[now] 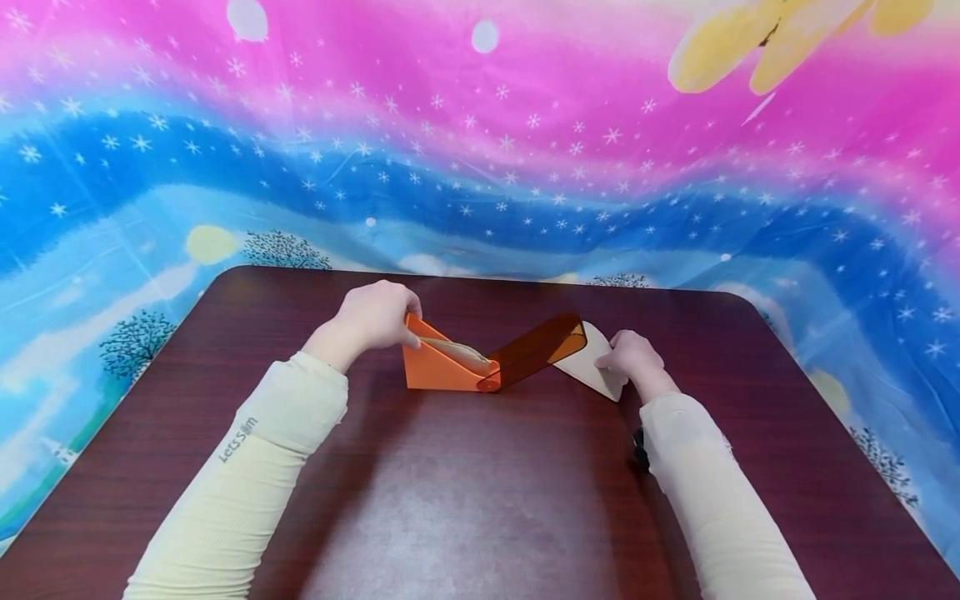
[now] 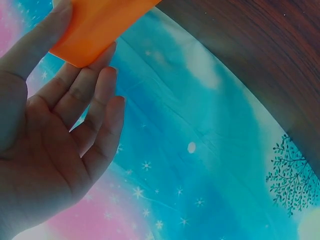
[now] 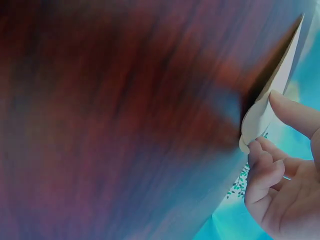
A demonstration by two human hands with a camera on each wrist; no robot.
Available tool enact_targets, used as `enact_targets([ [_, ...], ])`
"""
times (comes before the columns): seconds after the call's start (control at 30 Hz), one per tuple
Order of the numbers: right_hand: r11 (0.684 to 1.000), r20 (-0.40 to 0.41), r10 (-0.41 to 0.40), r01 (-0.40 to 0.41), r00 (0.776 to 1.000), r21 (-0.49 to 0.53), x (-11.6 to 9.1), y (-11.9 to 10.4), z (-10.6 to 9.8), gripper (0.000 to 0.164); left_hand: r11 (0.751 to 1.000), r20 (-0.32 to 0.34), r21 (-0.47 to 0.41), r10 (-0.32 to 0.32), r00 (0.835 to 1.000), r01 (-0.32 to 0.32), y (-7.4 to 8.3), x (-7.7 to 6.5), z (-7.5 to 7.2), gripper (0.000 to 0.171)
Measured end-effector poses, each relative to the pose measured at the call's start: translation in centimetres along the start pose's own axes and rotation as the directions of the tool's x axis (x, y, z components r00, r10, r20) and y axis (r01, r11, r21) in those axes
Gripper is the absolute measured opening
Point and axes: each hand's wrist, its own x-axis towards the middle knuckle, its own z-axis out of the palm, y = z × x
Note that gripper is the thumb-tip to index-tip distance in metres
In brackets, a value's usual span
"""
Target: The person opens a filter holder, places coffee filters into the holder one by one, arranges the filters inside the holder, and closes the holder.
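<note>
An orange filter holder (image 1: 438, 369) with a slanted top stands on the table, its brown see-through lid (image 1: 534, 350) swung back to the right on a hinge. Cream paper filters (image 1: 467, 357) lie inside. My left hand (image 1: 377, 313) grips the tall left end of the holder; in the left wrist view the thumb and fingers pinch its orange corner (image 2: 100, 27). To the right of the lid, my right hand (image 1: 634, 360) pinches a cream coffee filter (image 1: 592, 373) between thumb and fingers. The lid covers part of that filter in the head view. Its edge shows slightly parted in the right wrist view.
The dark wooden table (image 1: 480, 500) has rounded far corners. A colourful cloth backdrop (image 1: 450, 150) with snowflakes and trees hangs behind and around it. A small black thing (image 1: 640, 450) shows by the right wrist.
</note>
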Motion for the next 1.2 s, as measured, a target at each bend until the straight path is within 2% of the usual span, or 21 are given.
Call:
enact_targets([
  [0.13, 1.000, 0.018, 0.006, -0.006, 1.000, 0.008, 0.0, -0.1, -0.1, 0.048, 1.000, -0.001, 0.002, 0.001, 1.000, -0.001, 0.0, 0.0, 0.0, 0.033],
  [0.33, 0.999, 0.021, 0.029, -0.030, 0.999, 0.023, 0.0, -0.3, -0.2, 0.024, 1.000, -0.005, 0.003, 0.000, 1.000, 0.000, -0.1, 0.0, 0.0, 0.034],
  [0.53, 0.999, 0.041, 0.036, -0.036, 0.999, 0.022, 0.0, -0.5, -0.4, 0.019, 1.000, 0.000, 0.005, 0.001, 1.000, -0.001, -0.1, 0.0, 0.0, 0.033],
  [0.9, 0.995, 0.089, 0.030, -0.039, 0.996, 0.097, 0.6, 0.4, -0.3, 0.042, 1.000, 0.004, 0.004, 0.000, 1.000, 0.000, 0.1, 0.1, 0.0, 0.032],
  [1.03, 0.987, 0.057, -0.017, 0.008, 0.998, 0.162, 0.5, 0.6, -0.8, 0.043, 1.000, 0.003, 0.006, -0.003, 1.000, 0.003, 0.1, 0.1, 0.0, 0.033],
  [1.1, 0.981, 0.023, -0.042, 0.037, 0.999, 0.192, 0.3, 0.8, -1.2, 0.035, 1.000, 0.005, 0.005, -0.004, 1.000, 0.004, 0.1, 0.0, -0.1, 0.033],
  [1.2, 0.975, -0.031, -0.058, 0.063, 0.998, 0.211, -0.2, 0.9, -2.0, 0.015, 1.000, 0.014, -0.001, -0.009, 1.000, 0.009, 0.1, -0.1, -0.1, 0.033],
])
